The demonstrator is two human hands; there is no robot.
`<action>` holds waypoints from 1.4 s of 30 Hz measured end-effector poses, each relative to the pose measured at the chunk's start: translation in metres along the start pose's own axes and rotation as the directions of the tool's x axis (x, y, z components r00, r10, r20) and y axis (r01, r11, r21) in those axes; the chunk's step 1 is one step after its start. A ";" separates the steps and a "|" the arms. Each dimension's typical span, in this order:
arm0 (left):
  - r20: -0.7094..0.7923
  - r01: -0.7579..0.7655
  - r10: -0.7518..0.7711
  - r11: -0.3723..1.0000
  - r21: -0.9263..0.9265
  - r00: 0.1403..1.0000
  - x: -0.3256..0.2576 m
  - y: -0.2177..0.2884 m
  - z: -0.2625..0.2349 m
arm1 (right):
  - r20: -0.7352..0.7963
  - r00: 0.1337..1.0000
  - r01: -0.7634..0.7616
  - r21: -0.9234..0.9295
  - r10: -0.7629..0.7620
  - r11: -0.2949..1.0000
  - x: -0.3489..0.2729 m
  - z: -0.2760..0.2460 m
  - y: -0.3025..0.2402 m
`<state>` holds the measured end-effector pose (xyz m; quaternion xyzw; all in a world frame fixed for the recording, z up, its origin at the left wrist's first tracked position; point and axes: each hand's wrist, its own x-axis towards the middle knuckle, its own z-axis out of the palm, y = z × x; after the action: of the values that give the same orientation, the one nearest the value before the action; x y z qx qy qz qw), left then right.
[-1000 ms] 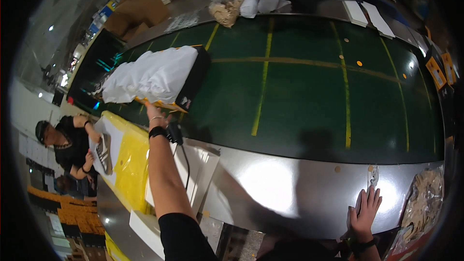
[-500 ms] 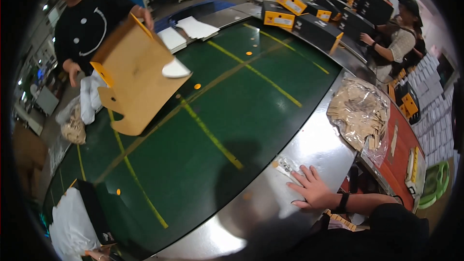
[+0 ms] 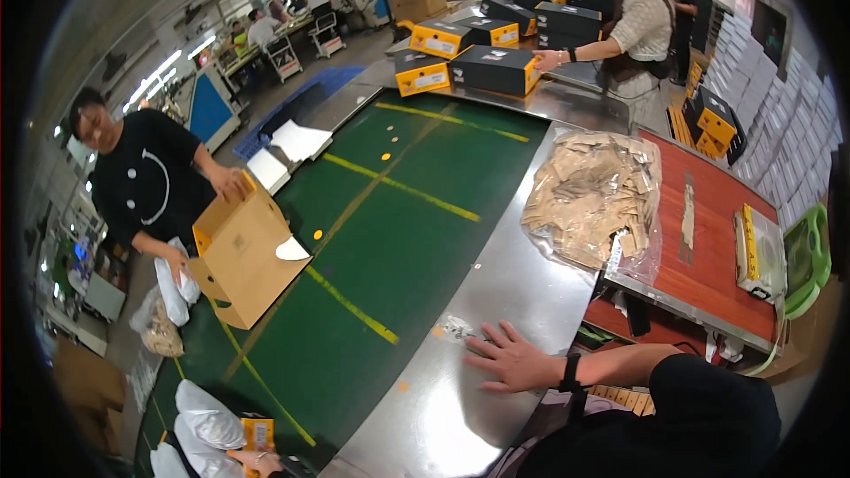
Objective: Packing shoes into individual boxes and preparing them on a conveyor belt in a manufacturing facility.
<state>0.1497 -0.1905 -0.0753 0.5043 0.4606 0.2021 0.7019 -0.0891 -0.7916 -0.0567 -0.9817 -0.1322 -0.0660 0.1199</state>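
Observation:
My right hand [image 3: 515, 361] lies flat on the metal table edge [image 3: 443, 398], fingers spread, beside a small clear plastic scrap [image 3: 456, 329]. At the lower edge my left hand [image 3: 257, 462] shows only in part, against white wrapped bundles [image 3: 205, 416] in a dark box with an orange end [image 3: 258, 434]; its grip is unclear. Across the green conveyor belt [image 3: 390, 248], a co-worker [image 3: 146, 173] holds an open cardboard shoebox [image 3: 252, 257], brown face toward me, with a white piece at its corner. White bundles [image 3: 177, 288] hang by that person's other hand.
A clear bag of brown cardboard pieces [image 3: 593, 199] sits right, next to a red board [image 3: 699, 239] and a green plastic handle [image 3: 807, 257]. Black-and-orange shoeboxes [image 3: 496, 69] are stacked at the far end, where another person [image 3: 642, 35] reaches. White paper [image 3: 301, 140] lies across the belt.
My view has swung up and to the right. The co-worker's box has lowered toward the belt. More of the white bundles at lower left shows; my right hand stays flat on the metal.

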 end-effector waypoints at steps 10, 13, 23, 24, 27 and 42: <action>0.295 0.181 -0.105 0.953 -0.243 0.950 -0.228 -0.040 0.025 | -0.155 0.988 0.029 0.025 -0.025 0.999 -0.013 0.011 0.005; 0.382 0.301 -0.206 0.931 -0.207 0.901 -0.281 -0.054 0.008 | -0.126 0.992 0.020 0.016 -0.018 1.000 -0.014 0.012 0.004; 0.616 0.326 -0.237 0.945 -0.034 0.751 -0.496 -0.091 -0.128 | 0.212 0.972 -0.216 0.976 0.103 0.029 0.026 -0.044 -0.038; 0.574 0.283 -0.240 0.959 0.015 0.783 -0.519 -0.089 -0.139 | 0.187 0.982 -0.187 0.982 -0.008 -0.027 0.026 -0.070 -0.055; 0.454 -0.016 -0.117 0.960 0.279 0.883 -0.515 -0.085 -0.174 | 0.274 0.962 -0.269 0.930 0.017 0.251 0.017 -0.078 -0.079; 0.743 -0.408 0.099 0.879 0.246 0.661 -0.427 -0.068 -0.124 | 0.344 0.898 -0.388 0.913 -0.276 -0.125 -0.018 -0.059 -0.088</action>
<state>-0.1794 -0.4729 0.0450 0.7326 0.1071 -0.0069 0.6721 -0.1366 -0.7281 0.0165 -0.5425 -0.1140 0.2809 0.7834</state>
